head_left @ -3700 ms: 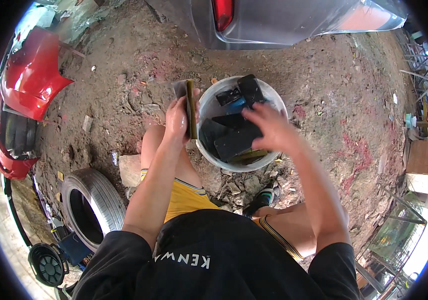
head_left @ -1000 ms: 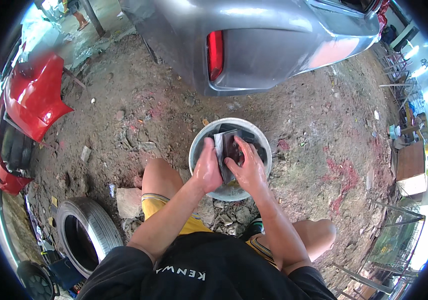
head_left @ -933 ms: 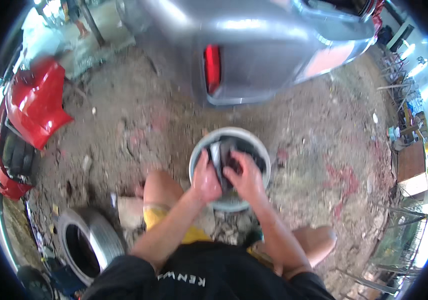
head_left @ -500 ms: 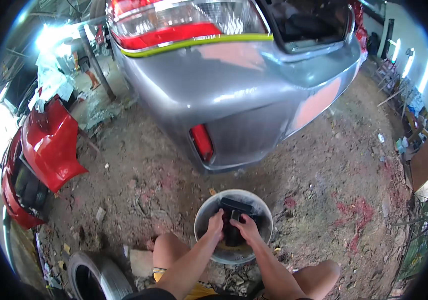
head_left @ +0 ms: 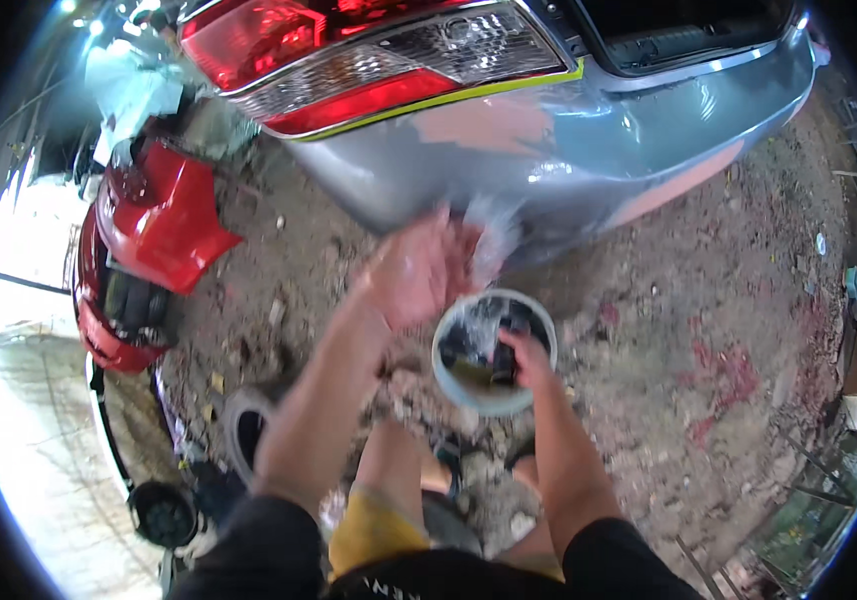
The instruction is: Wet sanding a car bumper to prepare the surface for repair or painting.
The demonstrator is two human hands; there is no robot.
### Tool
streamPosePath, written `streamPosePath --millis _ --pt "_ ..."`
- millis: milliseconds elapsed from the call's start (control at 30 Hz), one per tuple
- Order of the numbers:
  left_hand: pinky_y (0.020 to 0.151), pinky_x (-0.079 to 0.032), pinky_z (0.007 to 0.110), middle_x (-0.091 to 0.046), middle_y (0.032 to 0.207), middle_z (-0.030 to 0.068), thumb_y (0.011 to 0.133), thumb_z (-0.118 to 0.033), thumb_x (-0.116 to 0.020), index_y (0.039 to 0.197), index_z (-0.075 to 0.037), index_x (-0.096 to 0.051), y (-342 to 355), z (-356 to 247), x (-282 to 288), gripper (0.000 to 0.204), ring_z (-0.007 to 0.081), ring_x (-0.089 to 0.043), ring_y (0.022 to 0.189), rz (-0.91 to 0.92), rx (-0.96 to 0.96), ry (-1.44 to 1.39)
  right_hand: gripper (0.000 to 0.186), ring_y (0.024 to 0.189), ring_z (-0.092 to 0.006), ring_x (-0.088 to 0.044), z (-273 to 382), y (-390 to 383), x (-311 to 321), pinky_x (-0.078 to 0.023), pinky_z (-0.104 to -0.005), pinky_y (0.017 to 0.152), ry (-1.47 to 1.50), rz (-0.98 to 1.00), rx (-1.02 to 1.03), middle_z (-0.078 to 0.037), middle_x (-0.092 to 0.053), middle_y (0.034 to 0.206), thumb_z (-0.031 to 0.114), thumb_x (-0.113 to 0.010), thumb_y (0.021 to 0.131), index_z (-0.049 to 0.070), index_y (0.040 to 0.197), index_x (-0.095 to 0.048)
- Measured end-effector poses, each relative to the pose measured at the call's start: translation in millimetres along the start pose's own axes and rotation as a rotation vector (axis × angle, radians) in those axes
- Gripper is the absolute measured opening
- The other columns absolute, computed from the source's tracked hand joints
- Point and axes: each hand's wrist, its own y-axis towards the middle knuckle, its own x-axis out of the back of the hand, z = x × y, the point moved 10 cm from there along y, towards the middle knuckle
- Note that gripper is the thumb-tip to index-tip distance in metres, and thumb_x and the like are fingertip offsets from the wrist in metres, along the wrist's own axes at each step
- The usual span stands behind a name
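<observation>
The grey rear bumper (head_left: 549, 185) of a car, with pinkish patches, spans the upper middle. Against its lower corner is my left hand (head_left: 411, 270), smeared by motion, so its fingers cannot be made out. Clear water (head_left: 494, 235) splashes beside that hand, between the bumper and a round pale bucket (head_left: 492, 406). My right hand (head_left: 532, 358) reaches into the bucket, its fingers closed on a black block-like thing (head_left: 505, 362). Other dark pieces sit in the bucket in murky water, too unclear to name.
Yellow-green tape (head_left: 459, 95) runs under the red and clear tail light (head_left: 349, 70). A red bumper part (head_left: 164, 215) stands at the left. A tyre (head_left: 246, 430) lies near my left leg. Rubble and red stains cover the dirt floor (head_left: 669, 300).
My left hand has come out of the bucket and up to the bumper, with water splashing. My right hand stays in the bucket. The view has shifted, bringing the bumper's top closer.
</observation>
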Motion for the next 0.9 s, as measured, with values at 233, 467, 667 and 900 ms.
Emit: streamPosePath --millis 233,467,667,900 --pt "0.1 -0.043 0.031 -0.061 0.136 0.0107 0.1 -0.031 -0.059 0.136 -0.006 -0.055 -117.3 -193.6 -54.4 0.045 0.0193 -0.054 0.126 -0.243 -0.511 1.147 0.042 0.07 -0.0123 -0.059 134.9 -176.7 78.4 -0.048 -0.0298 0.062 -0.34 -0.264 0.15 -0.002 -0.064 0.086 0.023 -0.074 0.086 0.007 0.122 -0.061" --pt "0.09 -0.052 0.032 -0.07 0.118 0.0106 0.097 -0.037 -0.063 0.124 -0.009 -0.065 -128.8 -254.0 -231.9 0.039 0.0214 -0.068 0.105 0.07 -0.685 1.744 0.056 0.099 -0.0344 -0.066 205.5 -366.1 388.0 -0.049 -0.0451 0.084 -1.026 -0.789 0.277 -0.018 -0.069 0.11 0.047 -0.064 0.09 0.003 0.125 -0.063" --pt "0.09 -0.054 0.033 -0.07 0.114 0.0111 0.097 -0.03 -0.062 0.12 -0.006 -0.066 -127.1 -305.2 -322.5 0.033 0.0227 -0.069 0.102 0.223 -0.921 1.939 0.027 0.083 -0.017 -0.057 215.0 -541.7 398.8 -0.047 -0.0331 0.075 -0.572 -1.167 0.406 -0.002 -0.063 0.089 0.024 -0.067 0.086 0.007 0.106 -0.067" --pt "0.097 -0.05 0.042 -0.067 0.114 0.0134 0.095 -0.029 -0.059 0.115 -0.009 -0.067 -82.9 -298.7 -324.5 0.03 0.0327 -0.063 0.109 0.872 -1.292 2.272 0.032 0.072 -0.0082 -0.056 262.0 -557.9 42.1 -0.047 -0.0275 0.064 -0.057 -1.081 1.005 0.002 -0.061 0.087 0.025 -0.06 0.095 0.009 0.122 -0.061"
